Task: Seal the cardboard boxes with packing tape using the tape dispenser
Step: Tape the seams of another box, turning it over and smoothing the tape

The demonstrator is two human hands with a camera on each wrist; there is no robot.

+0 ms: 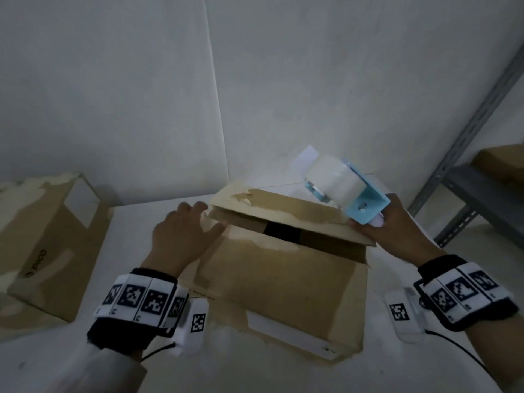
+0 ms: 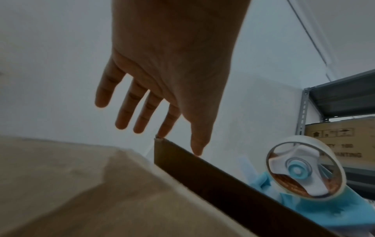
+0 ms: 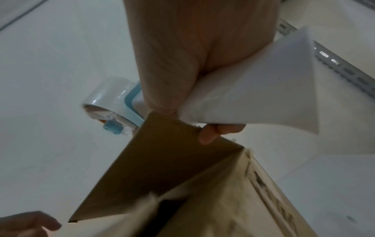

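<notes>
An open cardboard box (image 1: pixel 283 282) lies on the white table in the middle of the head view. Its far flap (image 1: pixel 286 215) is half raised over a dark gap. My left hand (image 1: pixel 184 225) rests with straight fingers against the flap's left corner; in the left wrist view the fingertips (image 2: pixel 198 149) touch the flap's edge (image 2: pixel 213 181). My right hand (image 1: pixel 397 234) grips the white handle (image 3: pixel 253 89) of a light blue tape dispenser (image 1: pixel 343 188) with a clear tape roll (image 2: pixel 304 171), while its thumb presses the flap's right end (image 3: pixel 162 154).
A second cardboard box (image 1: pixel 48 242) stands at the left of the table. A grey metal shelf (image 1: pixel 479 194) at the right carries another box (image 1: pixel 502 157). White wall panels close in behind the table.
</notes>
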